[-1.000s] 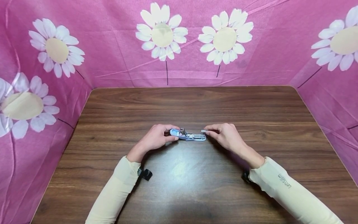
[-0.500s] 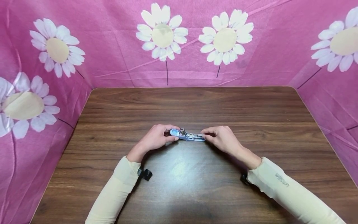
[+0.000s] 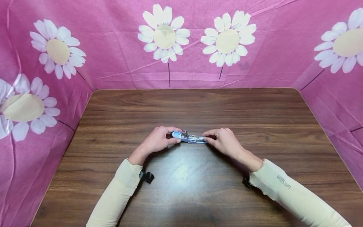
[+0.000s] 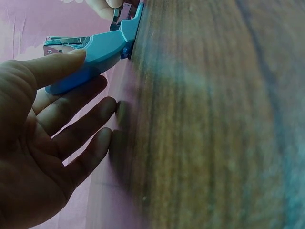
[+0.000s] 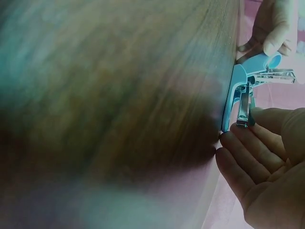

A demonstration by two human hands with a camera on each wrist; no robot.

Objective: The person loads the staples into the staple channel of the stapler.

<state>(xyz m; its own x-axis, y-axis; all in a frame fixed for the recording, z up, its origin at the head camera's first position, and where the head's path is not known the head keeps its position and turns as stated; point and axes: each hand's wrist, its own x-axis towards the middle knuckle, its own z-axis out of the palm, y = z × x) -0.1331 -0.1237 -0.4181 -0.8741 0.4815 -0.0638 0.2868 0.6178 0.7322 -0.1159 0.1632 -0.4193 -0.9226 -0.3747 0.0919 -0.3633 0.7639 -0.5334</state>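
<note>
A light blue stapler (image 3: 190, 140) lies folded wide open on the table, its metal staple channel (image 5: 243, 105) exposed on the right half. My left hand (image 3: 159, 139) grips the rounded blue cap end between thumb and fingers. In the left wrist view the thumb presses the side of the blue body (image 4: 102, 50), while the other fingers spread below. My right hand (image 3: 225, 141) pinches a short strip of staples (image 5: 252, 110) between thumb and index finger, right at the channel's outer end. The fingertips partly hide the strip.
The brown wood-grain table (image 3: 181, 107) extends around both hands. Pink fabric (image 3: 113, 47) with white daisies hangs along its back and sides. Black wrist straps (image 3: 147, 177) sit by the cream sleeves.
My right hand has come left and slightly down, bringing the staple strip from above the stapler's right end into its channel. The left hand and the stapler stay nearly still.
</note>
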